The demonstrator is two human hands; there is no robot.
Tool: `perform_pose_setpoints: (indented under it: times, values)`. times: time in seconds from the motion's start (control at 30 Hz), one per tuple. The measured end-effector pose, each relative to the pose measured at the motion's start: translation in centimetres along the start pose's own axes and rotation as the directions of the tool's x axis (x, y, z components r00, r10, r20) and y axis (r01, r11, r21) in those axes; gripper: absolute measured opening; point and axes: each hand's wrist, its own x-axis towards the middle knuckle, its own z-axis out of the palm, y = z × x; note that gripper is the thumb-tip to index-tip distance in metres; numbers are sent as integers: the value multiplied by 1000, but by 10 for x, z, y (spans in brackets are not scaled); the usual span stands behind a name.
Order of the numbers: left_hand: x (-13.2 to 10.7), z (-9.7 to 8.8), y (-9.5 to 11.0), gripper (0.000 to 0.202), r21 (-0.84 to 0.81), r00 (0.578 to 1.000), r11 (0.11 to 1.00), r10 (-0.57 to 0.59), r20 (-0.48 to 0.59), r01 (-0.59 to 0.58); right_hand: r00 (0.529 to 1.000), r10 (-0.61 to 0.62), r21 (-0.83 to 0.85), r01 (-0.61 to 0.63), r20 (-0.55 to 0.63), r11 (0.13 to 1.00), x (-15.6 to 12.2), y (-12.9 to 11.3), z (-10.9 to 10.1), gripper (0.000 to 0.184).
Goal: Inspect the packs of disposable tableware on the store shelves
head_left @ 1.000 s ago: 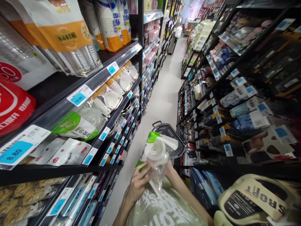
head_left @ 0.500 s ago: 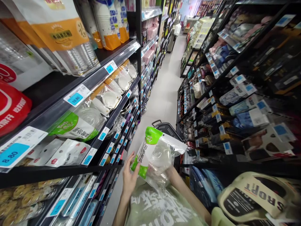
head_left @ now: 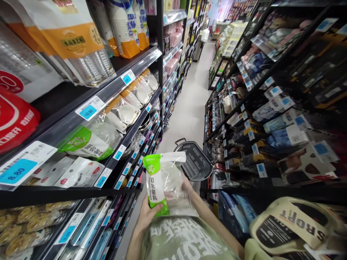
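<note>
Between shelf rows (head_left: 148, 57), clear pkg (head_left: 173, 178) w/ green-white label (head_left: 153, 186) is before the shirt (head_left: 184, 236), near black basket (head_left: 199, 159). L hand (head_left: 148, 212) pinches its lower left edge, thumb (head_left: 157, 208) on front; R hand (head_left: 187, 183) is at right side, fingers obscured, cannot tell how open.

This is a shop: a pale-floored aisle (head_left: 188, 104) runs toward one o'clock between black shelving racks (head_left: 159, 32) crowded with packaged goods (head_left: 81, 39). Blue-and-white price tags (head_left: 90, 109) line the shelf edges (head_left: 114, 87), bagged disposable cups (head_left: 124, 32) stand at eleven, and a black shopping basket (head_left: 193, 160) shows at five.
</note>
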Motion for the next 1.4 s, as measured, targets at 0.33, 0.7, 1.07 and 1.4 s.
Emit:
perform_pose_setpoints:
  times: [0.33,0.7,1.07,1.4]
  values:
    - [-4,-1,0,67,122,993,992,-21,-112,35,812,-2,-374,271,584,887,0,-19,-8,65]
    - [-6,7,-10,71,183,983,983,34,-179,0,856,-120,-469,387,503,794,8,-7,-6,57]
    - [-8,11,-8,67,195,990,981,22,-139,6,878,-99,-454,334,467,826,2,-6,-13,36]
    - [-9,20,-2,70,152,995,988,5,-105,11,891,-121,-471,342,437,813,2,-10,-19,48]
